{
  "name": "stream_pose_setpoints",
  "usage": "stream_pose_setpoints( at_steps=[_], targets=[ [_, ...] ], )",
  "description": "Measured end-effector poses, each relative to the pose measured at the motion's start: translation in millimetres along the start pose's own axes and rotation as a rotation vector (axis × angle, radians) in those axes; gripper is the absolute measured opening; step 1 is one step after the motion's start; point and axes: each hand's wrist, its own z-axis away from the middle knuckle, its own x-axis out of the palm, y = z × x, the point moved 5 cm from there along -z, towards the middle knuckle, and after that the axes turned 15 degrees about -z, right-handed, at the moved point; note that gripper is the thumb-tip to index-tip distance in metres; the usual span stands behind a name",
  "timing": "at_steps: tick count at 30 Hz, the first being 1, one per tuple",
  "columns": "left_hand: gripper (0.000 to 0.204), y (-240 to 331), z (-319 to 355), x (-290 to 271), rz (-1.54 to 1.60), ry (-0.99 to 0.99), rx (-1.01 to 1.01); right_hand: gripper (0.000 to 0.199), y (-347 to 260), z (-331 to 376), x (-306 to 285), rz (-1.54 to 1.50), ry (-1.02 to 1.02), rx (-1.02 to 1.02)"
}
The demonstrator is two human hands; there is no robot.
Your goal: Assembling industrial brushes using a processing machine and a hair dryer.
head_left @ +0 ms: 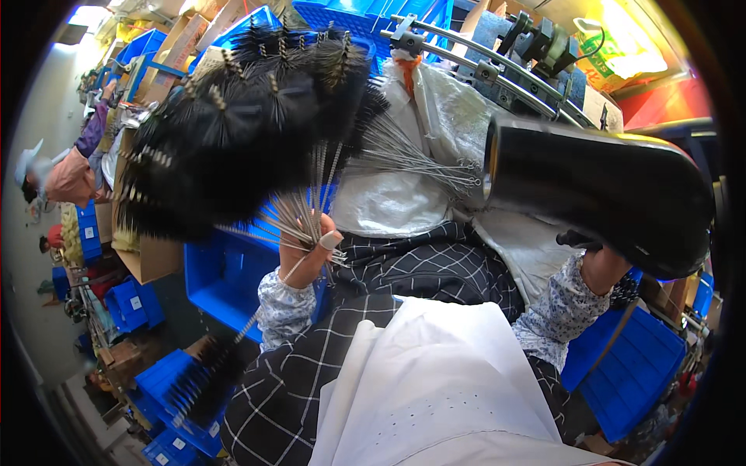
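My left hand (308,252) is closed round the twisted-wire stems of a bunch of bottle brushes (241,132), whose black bristle heads fan out up and to the left. A single brush (203,380) hangs down at lower left, its wire running up to the same hand. In my right hand (604,268) is a black hair dryer (598,182), gripped by its handle, with the nozzle facing left. Between nozzle and bunch, more brush stems (416,155) with looped ends lie over a white woven sack (388,202). The dryer hides most of my right fingers.
Beyond the sack stands a metal fixture with curved rods (497,74). Blue crates (225,283) are at my left, more blue plastic (633,373) at my right. A cardboard box (155,256) sits behind the brushes. Another person (74,175) works at far left.
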Motion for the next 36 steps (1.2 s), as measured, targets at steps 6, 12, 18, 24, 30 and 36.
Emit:
stream_pose_setpoints(
  at_steps=[6, 12, 18, 24, 30, 36],
  targets=[
    [0.065, -7.0, -0.2, -8.3, 0.143, 0.009, 0.039, 0.029, 18.3, -18.5, -2.4, -0.016, 0.002, 0.007],
    [0.050, -19.5, 12.4, 2.7, 0.503, -0.263, -0.072, 0.029, 12.7, -18.2, 12.7, -0.060, -0.019, 0.026],
    [0.058, -13.9, 14.8, 7.5, 0.607, -0.364, -0.017, 0.029, -1.4, -7.9, 8.3, -0.063, -0.040, 0.038],
    [0.036, -11.6, 14.8, 4.2, 0.478, -0.281, -0.138, 0.030, -2.4, -7.6, 10.8, -0.046, -0.054, 0.058],
    [0.036, -10.8, 15.7, 0.3, 0.391, -0.411, -0.151, 0.029, -0.1, 2.0, 1.4, 0.704, -0.162, -0.611],
    [0.071, -7.5, 9.5, -12.4, 0.227, -0.209, -0.083, 0.028, -1.7, 1.6, 5.8, 0.746, -0.172, -0.585]
  ],
)
